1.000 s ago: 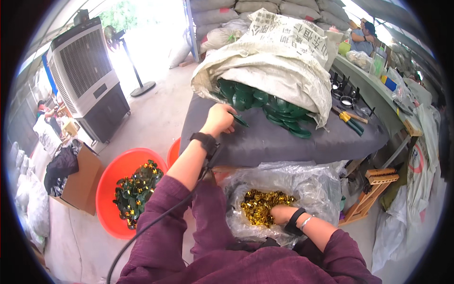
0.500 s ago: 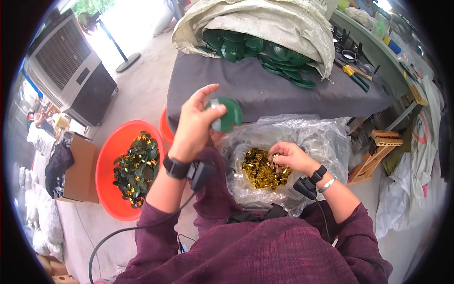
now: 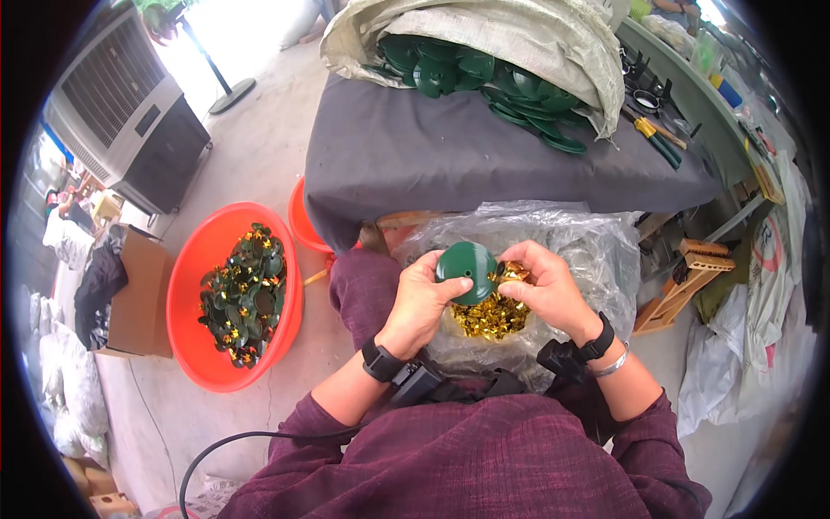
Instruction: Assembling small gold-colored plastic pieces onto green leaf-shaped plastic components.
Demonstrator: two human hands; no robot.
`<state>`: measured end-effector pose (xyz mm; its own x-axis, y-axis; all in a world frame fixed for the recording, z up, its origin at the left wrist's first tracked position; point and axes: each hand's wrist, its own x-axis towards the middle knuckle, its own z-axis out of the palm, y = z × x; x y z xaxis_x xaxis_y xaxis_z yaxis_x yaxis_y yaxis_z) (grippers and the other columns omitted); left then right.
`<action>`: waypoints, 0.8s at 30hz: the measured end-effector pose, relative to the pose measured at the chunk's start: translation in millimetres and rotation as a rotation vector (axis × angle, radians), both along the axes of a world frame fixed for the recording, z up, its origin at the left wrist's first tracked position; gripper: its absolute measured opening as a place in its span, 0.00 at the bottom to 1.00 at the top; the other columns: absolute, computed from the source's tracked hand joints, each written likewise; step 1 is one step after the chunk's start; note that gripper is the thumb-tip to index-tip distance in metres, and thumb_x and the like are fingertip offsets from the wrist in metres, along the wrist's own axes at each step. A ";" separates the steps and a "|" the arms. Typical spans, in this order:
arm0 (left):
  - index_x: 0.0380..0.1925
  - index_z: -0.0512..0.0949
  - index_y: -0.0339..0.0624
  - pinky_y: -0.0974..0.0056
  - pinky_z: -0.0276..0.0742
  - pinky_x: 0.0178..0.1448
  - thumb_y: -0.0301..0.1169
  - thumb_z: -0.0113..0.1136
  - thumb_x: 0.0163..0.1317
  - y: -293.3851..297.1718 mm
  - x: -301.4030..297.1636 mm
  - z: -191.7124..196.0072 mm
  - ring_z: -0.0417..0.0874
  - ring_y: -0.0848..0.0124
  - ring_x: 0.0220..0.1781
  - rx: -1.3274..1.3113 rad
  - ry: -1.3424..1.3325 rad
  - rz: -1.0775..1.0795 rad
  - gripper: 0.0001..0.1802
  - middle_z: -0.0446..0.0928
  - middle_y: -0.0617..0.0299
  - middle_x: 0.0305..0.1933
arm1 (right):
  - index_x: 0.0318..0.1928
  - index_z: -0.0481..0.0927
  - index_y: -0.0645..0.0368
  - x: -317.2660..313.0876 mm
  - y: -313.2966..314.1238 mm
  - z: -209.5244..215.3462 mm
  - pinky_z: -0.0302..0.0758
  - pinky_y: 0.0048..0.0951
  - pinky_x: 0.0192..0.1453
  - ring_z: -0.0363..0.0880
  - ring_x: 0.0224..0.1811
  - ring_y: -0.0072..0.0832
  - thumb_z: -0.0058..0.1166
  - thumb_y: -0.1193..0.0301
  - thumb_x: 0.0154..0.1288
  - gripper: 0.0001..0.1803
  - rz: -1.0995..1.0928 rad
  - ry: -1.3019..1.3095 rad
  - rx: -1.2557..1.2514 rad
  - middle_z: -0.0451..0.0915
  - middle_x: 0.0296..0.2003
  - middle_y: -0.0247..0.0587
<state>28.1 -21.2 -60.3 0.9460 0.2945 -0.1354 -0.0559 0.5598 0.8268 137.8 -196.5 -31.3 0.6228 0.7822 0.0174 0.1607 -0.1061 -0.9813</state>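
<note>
A round, glossy green plastic disc with a small hole near its middle is gripped at its left edge by my left hand, thumb on its face. My right hand pinches a shiny gold foil piece right at the disc's right edge; whether the two are joined I cannot tell. Both hands are above a heap of gold foil pieces lying in a clear plastic bag. My right fingers partly cover the gold piece.
A woven sack spills green discs onto the grey-covered table. Pliers lie at its right. An orange basin on the left holds green discs with gold pieces. An air cooler, carton and wooden stand surround me.
My left hand has brought the green disc down and right, over the gold heap. Out of that heap my right hand has risen with a gold piece, and both hands now meet at the disc.
</note>
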 end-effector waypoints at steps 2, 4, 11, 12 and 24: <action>0.47 0.73 0.34 0.68 0.77 0.51 0.16 0.62 0.54 -3.3 0.2 5.8 0.80 0.74 0.44 0.118 0.021 0.009 0.19 0.79 0.60 0.43 | 0.48 0.78 0.62 -4.6 1.5 4.5 0.73 0.23 0.49 0.74 0.46 0.21 0.61 0.79 0.56 0.17 0.002 -0.139 0.024 0.75 0.41 0.34; 0.42 0.74 0.35 0.71 0.79 0.41 0.16 0.59 0.55 -10.3 1.5 11.7 0.81 0.77 0.37 0.282 -0.007 0.074 0.13 0.80 0.61 0.38 | 0.47 0.79 0.62 -8.1 3.3 8.7 0.73 0.23 0.48 0.74 0.45 0.21 0.62 0.79 0.55 0.17 0.007 -0.278 0.049 0.74 0.40 0.34; 0.39 0.74 0.36 0.75 0.74 0.26 0.20 0.57 0.59 -20.6 5.4 2.9 0.78 0.82 0.25 0.630 -0.033 0.187 0.07 0.79 0.64 0.31 | 0.46 0.79 0.62 -11.7 7.3 8.7 0.74 0.24 0.43 0.76 0.39 0.26 0.64 0.79 0.51 0.18 -0.068 -0.470 0.084 0.76 0.38 0.38; 0.38 0.74 0.36 0.74 0.74 0.27 0.20 0.57 0.59 -22.9 4.6 5.4 0.77 0.82 0.25 0.663 -0.027 0.156 0.07 0.79 0.65 0.30 | 0.45 0.79 0.62 -11.3 7.3 6.1 0.74 0.25 0.42 0.76 0.39 0.26 0.64 0.79 0.50 0.18 -0.064 -0.435 0.087 0.76 0.38 0.38; 0.36 0.70 0.34 0.50 0.72 0.32 0.20 0.57 0.47 -40.4 -4.0 20.6 0.77 0.45 0.30 1.284 -0.141 0.226 0.14 0.74 0.46 0.29 | 0.44 0.76 0.67 -14.4 7.5 5.4 0.76 0.30 0.37 0.79 0.33 0.31 0.62 0.78 0.54 0.16 -0.047 -0.838 -0.033 0.78 0.36 0.40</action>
<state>24.1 -61.7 -39.8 0.8417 0.2919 0.4542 -0.1736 -0.6501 0.7397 123.3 -188.9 -25.9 0.4462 0.7637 0.4665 0.8296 -0.1575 -0.5357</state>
